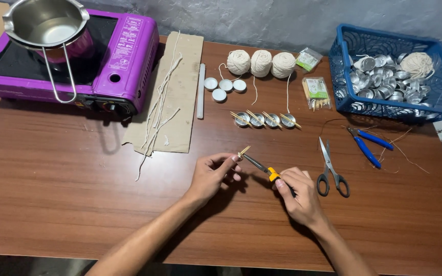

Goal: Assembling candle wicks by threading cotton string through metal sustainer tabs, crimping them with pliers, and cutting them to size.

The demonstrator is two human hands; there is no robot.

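Note:
My left hand (212,174) pinches a small bundle of short wooden sticks (243,151) between thumb and fingertips, just above the wooden table (67,194). My right hand (299,197) grips a small yellow-handled pair of pliers (264,168). Its thin dark jaws reach up and left to the sticks. Both hands hover near the table's front middle. Behind them stands a row of several small metal cups (264,120) with sticks laid across their tops.
A purple portable stove (124,56) with a steel pouring pot (47,23) sits back left. Cardboard (180,102) carries string lengths. Three twine balls (261,63), white candles (224,85), a stick packet (317,92), scissors (331,171), blue pliers (368,145) and a blue basket (344,92) of metal cups lie around.

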